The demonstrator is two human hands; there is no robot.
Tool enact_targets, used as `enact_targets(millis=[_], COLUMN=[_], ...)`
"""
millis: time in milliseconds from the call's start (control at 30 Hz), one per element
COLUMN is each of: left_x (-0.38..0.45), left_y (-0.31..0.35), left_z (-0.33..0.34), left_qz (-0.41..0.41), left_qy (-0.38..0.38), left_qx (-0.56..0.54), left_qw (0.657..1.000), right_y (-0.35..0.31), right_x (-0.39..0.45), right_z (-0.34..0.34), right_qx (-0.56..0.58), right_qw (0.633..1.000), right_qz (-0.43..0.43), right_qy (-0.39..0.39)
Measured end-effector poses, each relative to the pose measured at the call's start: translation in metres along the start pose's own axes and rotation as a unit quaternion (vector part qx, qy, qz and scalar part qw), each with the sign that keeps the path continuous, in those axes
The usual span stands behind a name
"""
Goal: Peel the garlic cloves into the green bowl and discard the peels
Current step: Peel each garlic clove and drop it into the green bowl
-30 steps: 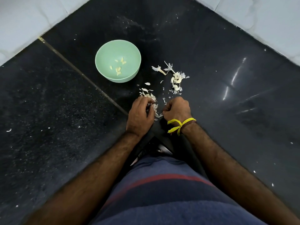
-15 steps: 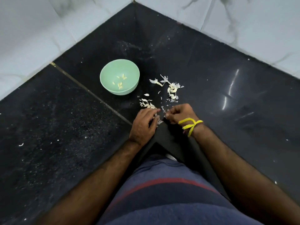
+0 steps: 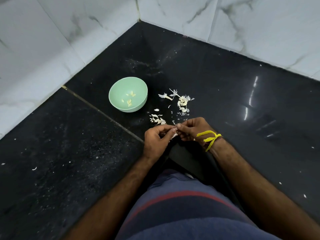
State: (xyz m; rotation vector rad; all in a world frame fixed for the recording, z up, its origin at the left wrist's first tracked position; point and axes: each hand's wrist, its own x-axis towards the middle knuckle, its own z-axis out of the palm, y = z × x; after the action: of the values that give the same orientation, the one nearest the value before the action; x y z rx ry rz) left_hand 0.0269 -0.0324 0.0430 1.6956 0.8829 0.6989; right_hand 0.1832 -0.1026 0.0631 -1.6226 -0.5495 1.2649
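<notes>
**Garlic held by both hands**

A garlic clove (image 3: pixel 174 135) is pinched btwn the left hand (image 3: pixel 155 141) & right hand (image 3: pixel 192 128), fingers curled tight on it, just above the black counter (image 3: pixel 225 101). The green bowl (image 3: pixel 128 94) is set a bit away, w/ peeled bits inside. Peels (image 3: pixel 182 103) are scattered beside the bowl, near the hands.

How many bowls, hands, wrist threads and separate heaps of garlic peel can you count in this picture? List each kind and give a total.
Round pale green plastic bowl, holding a few peeled cloves: 1
Bare hands, left hand and right hand, together pinching a garlic clove: 2
Yellow thread wristband: 1
Papery white peel heaps, near heap, far heap: 2
Total: 6
</notes>
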Motion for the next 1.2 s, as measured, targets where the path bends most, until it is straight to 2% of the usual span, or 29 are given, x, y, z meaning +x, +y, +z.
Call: enact_targets(millis=[133,433,567,733,1033,1200], left_x=[-0.002,-0.005,-0.007,-0.006,-0.006,-0.003], left_y=[0.006,0.007,0.009,0.005,0.005,0.004], left_z=[0.002,0.006,0.005,0.004,0.0,0.0], left_qz=[-0.029,-0.035,-0.043,-0.08,-0.115,-0.125], left_qy=[-0.002,0.039,0.036,0.047,0.023,0.07], left_qx=[-0.027,0.012,-0.001,-0.059,-0.171,-0.19], left_qw=[0.999,0.999,0.998,0.994,0.978,0.971], right_y=[0.001,0.007,0.01,0.009,0.009,0.007], right_x=[0.001,-0.003,-0.004,-0.005,-0.004,-0.005], right_z=[0.003,0.011,0.014,0.02,0.026,0.027], right_qx=[-0.078,-0.081,-0.046,0.055,0.1,0.02], right_qw=[0.995,0.993,0.997,0.998,0.994,0.983], right_qz=[-0.053,-0.076,-0.055,-0.023,-0.007,-0.148], right_qy=[0.013,0.043,0.035,0.027,0.035,0.105])
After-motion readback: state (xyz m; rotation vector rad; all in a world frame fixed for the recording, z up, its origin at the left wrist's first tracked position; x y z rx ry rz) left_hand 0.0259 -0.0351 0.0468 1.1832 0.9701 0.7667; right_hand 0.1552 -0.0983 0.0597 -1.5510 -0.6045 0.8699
